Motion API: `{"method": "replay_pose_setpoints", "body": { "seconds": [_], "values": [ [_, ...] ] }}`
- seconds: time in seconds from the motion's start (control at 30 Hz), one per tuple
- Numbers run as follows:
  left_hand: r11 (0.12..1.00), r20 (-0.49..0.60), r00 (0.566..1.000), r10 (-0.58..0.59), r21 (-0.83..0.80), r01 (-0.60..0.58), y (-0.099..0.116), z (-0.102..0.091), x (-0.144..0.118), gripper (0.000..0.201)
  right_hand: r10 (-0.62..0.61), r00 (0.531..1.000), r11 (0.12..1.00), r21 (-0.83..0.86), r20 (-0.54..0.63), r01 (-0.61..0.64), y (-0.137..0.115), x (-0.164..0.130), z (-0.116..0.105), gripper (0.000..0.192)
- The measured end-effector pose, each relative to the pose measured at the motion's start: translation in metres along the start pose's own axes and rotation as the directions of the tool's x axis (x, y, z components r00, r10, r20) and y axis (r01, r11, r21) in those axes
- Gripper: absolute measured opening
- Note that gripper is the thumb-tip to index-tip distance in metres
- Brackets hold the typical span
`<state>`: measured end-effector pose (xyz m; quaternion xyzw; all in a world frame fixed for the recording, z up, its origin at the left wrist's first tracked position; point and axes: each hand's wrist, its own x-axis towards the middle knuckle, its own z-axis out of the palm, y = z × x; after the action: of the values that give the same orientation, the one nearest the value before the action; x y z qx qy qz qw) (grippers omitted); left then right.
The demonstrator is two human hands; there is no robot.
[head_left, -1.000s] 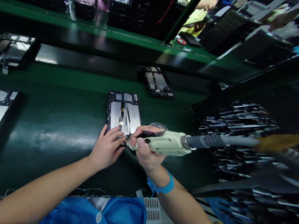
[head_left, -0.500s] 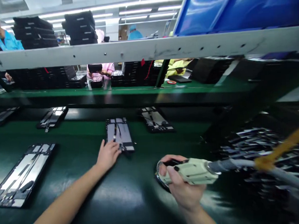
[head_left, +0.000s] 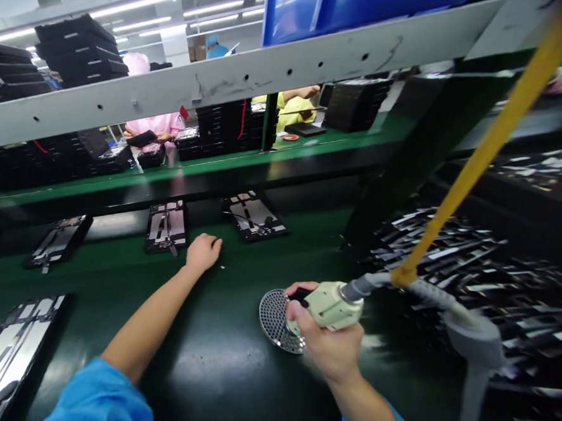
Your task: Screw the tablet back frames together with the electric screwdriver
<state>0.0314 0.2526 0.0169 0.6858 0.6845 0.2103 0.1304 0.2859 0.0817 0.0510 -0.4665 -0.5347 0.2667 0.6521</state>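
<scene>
My left hand (head_left: pixel 204 251) is just above the green work surface, between two opened flat devices, and holds nothing that I can see. Its fingers are loosely bent and partly apart. To its left lies a flat device (head_left: pixel 166 227) with a silvery back and dark cables; another device (head_left: pixel 256 217) lies beyond it to the right. My right hand (head_left: pixel 334 347) wraps round a pale green hand tool (head_left: pixel 332 306) that has a round, perforated metal head (head_left: pixel 278 322). The tool's head is tilted, its holes showing. A grey hose (head_left: pixel 369 284) runs from its back end.
More opened devices lie at left (head_left: pixel 57 240) and front left (head_left: pixel 20 347). A yellow strap (head_left: pixel 486 147) holds the hose. Many thin dark pieces (head_left: pixel 455 250) are heaped at right. A white shelf beam (head_left: pixel 159 88) crosses above, bearing a blue bin (head_left: pixel 368 5). Co-workers sit beyond.
The view has swung right. My left hand has let go of the middle device, which now lies further back in the row, and has moved right. The tool's head has tilted up.
</scene>
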Motion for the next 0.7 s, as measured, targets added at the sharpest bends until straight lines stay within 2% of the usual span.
{"method": "replay_pose_setpoints", "body": {
  "seconds": [0.1,0.17,0.27,0.37,0.47,0.53,0.63,0.7],
  "values": [
    [0.985,0.092,0.984,-0.151,-0.075,0.158,0.049,0.031,0.039,0.034,-0.013,0.999,0.995,-0.103,0.038,0.017,0.003,-0.003,-0.004,0.022],
    [0.951,0.136,0.955,-0.264,-0.127,0.281,0.07,0.042,0.064,0.037,-0.005,0.999,0.99,-0.141,0.051,0.012,0.005,-0.004,-0.006,0.022],
    [0.879,0.169,0.903,-0.395,-0.216,0.425,0.085,0.051,0.085,0.039,0.002,0.998,0.987,-0.158,0.067,0.008,0.007,-0.006,-0.007,0.022],
    [0.799,0.16,0.867,-0.473,-0.336,0.498,0.092,0.057,0.088,0.04,-0.009,0.998,0.986,-0.165,0.064,0.02,0.005,-0.007,-0.008,0.021],
    [0.706,0.128,0.847,-0.516,-0.496,0.505,0.097,0.061,0.084,0.041,-0.01,0.998,0.983,-0.182,0.063,0.022,0.002,-0.007,-0.008,0.022],
    [0.629,0.109,0.845,-0.524,-0.619,0.47,0.098,0.062,0.08,0.041,-0.006,0.998,0.982,-0.188,0.062,0.017,0.0,-0.006,-0.008,0.022],
    [0.485,0.079,0.861,-0.502,-0.799,0.356,0.095,0.056,0.072,0.04,-0.004,0.998,0.98,-0.199,0.055,0.015,0.0,-0.003,-0.009,0.023],
    [0.368,0.064,0.891,-0.449,-0.896,0.249,0.088,0.046,0.061,0.042,-0.006,0.999,0.979,-0.204,0.05,0.016,0.002,-0.001,-0.009,0.024]
  ]
}}
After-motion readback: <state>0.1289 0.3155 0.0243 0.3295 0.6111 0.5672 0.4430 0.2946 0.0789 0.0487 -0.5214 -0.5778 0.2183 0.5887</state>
